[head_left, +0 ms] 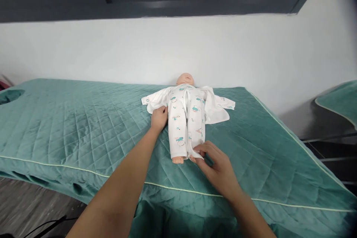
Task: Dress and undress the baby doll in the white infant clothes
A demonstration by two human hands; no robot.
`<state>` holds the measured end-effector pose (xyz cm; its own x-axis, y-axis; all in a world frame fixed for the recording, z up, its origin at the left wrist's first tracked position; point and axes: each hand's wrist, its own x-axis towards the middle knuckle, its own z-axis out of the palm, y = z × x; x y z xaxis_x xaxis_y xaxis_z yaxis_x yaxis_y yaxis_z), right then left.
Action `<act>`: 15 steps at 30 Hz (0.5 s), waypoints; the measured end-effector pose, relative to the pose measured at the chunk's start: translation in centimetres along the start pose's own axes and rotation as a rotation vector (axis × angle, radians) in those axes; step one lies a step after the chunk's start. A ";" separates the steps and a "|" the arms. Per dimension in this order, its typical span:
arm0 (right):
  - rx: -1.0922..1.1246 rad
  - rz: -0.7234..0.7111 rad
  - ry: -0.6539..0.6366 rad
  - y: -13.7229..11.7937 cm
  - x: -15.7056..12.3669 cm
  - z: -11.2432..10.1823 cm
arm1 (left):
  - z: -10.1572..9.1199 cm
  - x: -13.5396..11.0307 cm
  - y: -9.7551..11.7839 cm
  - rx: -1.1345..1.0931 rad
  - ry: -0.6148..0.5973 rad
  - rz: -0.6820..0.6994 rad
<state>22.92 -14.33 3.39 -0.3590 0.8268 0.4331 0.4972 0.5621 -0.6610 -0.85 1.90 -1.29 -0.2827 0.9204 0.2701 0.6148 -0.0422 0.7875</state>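
A baby doll (185,79) lies on its back on a green quilted bed cover, head toward the wall. White printed baby pants (177,126) cover its legs and reach up over its torso. A white baby shirt (217,113) lies spread open under it, sleeves out to both sides. My left hand (160,118) is closed at the left edge of the pants near the shirt; what its fingers grip is hidden. With thumb and fingers, my right hand (213,160) pinches the cuff of the pants leg on the right. One bare doll foot (177,160) shows below the other cuff.
The green bed cover (83,126) has a pale piped front edge. A white wall (111,52) rises behind it, below a dark window frame with bars (167,5). Another green-covered surface (340,100) stands at the right, past a gap.
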 end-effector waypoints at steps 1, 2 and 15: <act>-0.014 -0.006 -0.004 -0.1 -0.3 -0.1 | 0.1 0.0 -0.1 0.015 -0.002 0.003; -0.023 -0.006 -0.008 -0.1 -0.6 -0.1 | 0.1 0.1 -0.1 0.030 -0.003 0.006; -0.114 0.071 -0.073 -1.5 0.5 0.7 | 0.0 -0.1 0.1 0.199 -0.027 0.002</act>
<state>21.44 -14.75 4.20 -0.3743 0.8631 0.3391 0.6084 0.5045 -0.6126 -0.80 1.82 -1.24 -0.2628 0.9306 0.2547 0.7498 0.0309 0.6609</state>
